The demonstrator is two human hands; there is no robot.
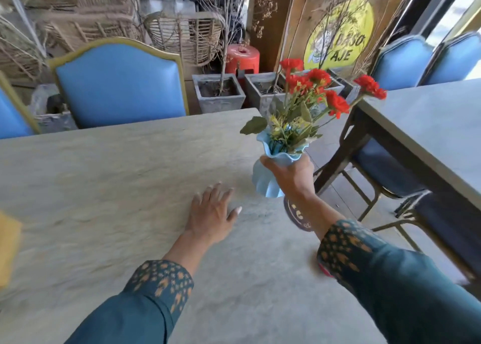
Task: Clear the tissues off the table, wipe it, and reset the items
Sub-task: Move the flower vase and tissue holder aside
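Note:
My right hand (292, 177) grips a light blue fluted vase (266, 179) by its neck and holds it above the right edge of the grey stone table (104, 182). Red flowers (320, 88) with green leaves stick out of the vase, tilted away from me. My left hand (212, 211) rests flat on the tabletop with straight, spread fingers, just left of the vase. A round dark object with lettering (296, 213) lies on the table, partly hidden behind my right wrist. No tissues show on the table.
A yellow object (7, 250) is blurred at the left edge. Blue padded chairs (119, 86) stand behind the table. A second grey table (429, 125) with blue chairs stands to the right across a narrow aisle. Concrete planters (218, 93) and a red stool (242, 58) stand beyond.

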